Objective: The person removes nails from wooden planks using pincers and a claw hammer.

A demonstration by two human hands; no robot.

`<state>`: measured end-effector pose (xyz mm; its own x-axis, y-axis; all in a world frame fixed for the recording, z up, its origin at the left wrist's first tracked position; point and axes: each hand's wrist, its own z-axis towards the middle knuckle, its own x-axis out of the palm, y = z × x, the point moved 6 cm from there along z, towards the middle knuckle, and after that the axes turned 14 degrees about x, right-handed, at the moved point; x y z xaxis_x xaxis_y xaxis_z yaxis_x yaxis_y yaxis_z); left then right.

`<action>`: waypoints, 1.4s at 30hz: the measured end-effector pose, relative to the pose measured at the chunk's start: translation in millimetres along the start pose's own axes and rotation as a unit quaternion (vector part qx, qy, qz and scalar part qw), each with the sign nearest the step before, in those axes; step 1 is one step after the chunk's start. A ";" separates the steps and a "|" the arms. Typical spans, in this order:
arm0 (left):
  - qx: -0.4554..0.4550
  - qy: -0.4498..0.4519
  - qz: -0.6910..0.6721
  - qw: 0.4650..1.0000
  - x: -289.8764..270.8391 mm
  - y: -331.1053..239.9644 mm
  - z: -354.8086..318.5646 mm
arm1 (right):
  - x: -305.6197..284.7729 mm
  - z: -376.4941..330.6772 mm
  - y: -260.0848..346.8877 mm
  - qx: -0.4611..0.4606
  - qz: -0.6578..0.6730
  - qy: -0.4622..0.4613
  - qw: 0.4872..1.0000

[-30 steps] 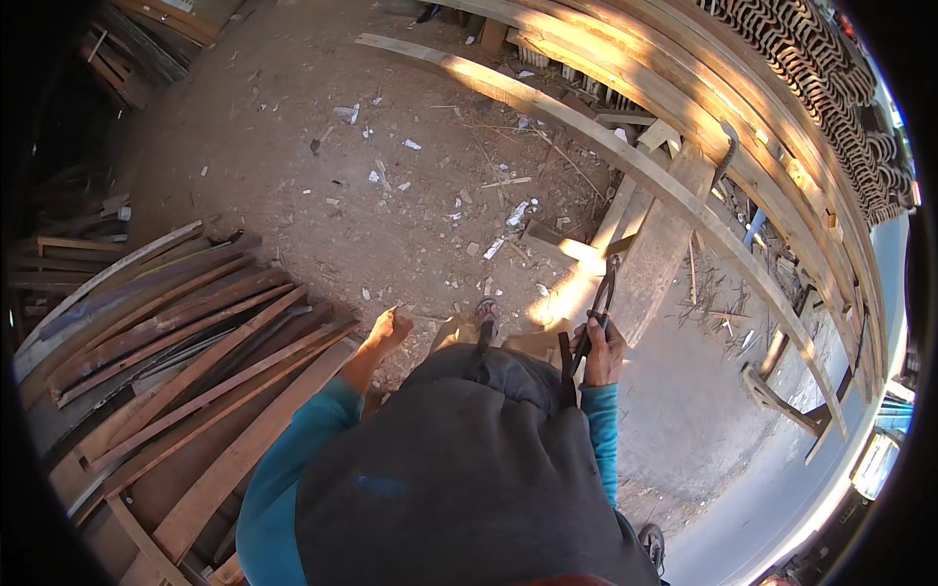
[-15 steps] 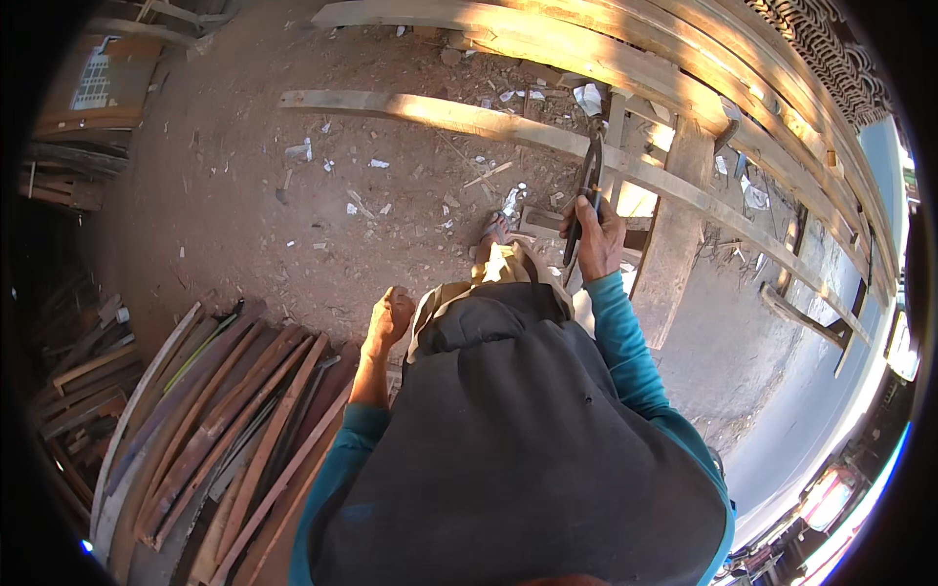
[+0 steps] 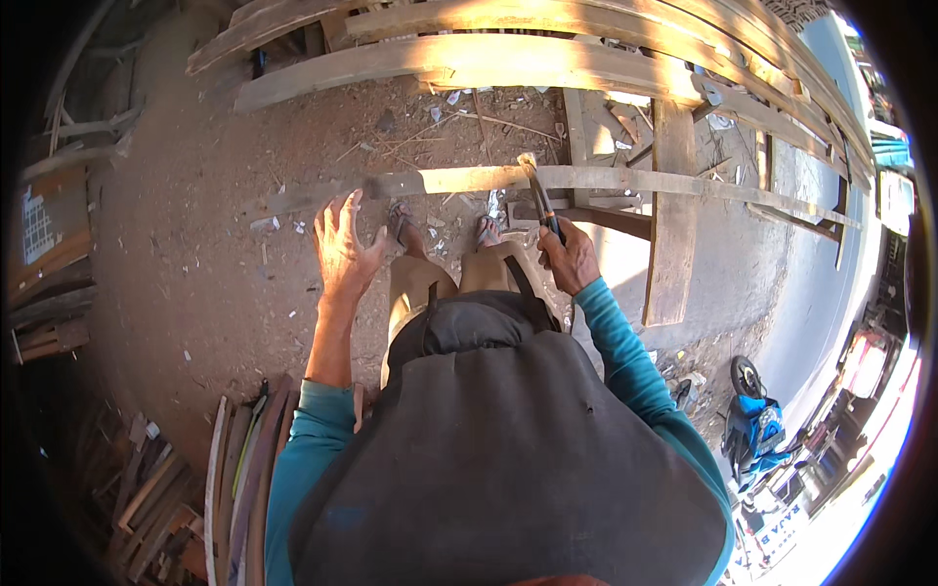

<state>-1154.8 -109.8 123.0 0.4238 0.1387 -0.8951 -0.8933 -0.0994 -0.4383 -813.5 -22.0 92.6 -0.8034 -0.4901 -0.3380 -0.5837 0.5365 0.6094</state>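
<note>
At the lower left of the frame a stack of wooden slats (image 3: 244, 479) lies on the dirt ground (image 3: 195, 254). Left of centre, the left hand (image 3: 344, 252) hovers with fingers spread wide, holding nothing, just below a long plank (image 3: 449, 182) that crosses the middle. Right of centre, the right hand (image 3: 572, 259) grips a hammer (image 3: 540, 200), its head resting against the plank.
</note>
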 end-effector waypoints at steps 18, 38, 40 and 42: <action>0.139 0.355 -0.030 0.924 60.2 37.0 99.7 | 35.9 -17.3 -46.8 0.091 -0.040 -0.309 0.946; 0.079 0.418 -0.030 0.905 66.6 36.2 86.6 | 45.5 -74.2 -21.1 0.132 0.359 0.001 0.924; 0.103 0.375 -0.007 0.921 68.5 40.1 84.7 | 49.9 -83.9 -19.2 0.154 0.345 0.036 0.925; 0.099 0.378 -0.005 0.920 72.2 41.8 81.4 | 59.5 -89.5 -16.5 0.171 0.333 0.071 0.924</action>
<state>-1173.7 -23.7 46.7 0.3476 -0.5944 -0.7252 -0.8672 0.0902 -0.4896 -841.3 -121.5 126.6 -0.9885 -0.0451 0.1441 0.0129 0.9256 0.3782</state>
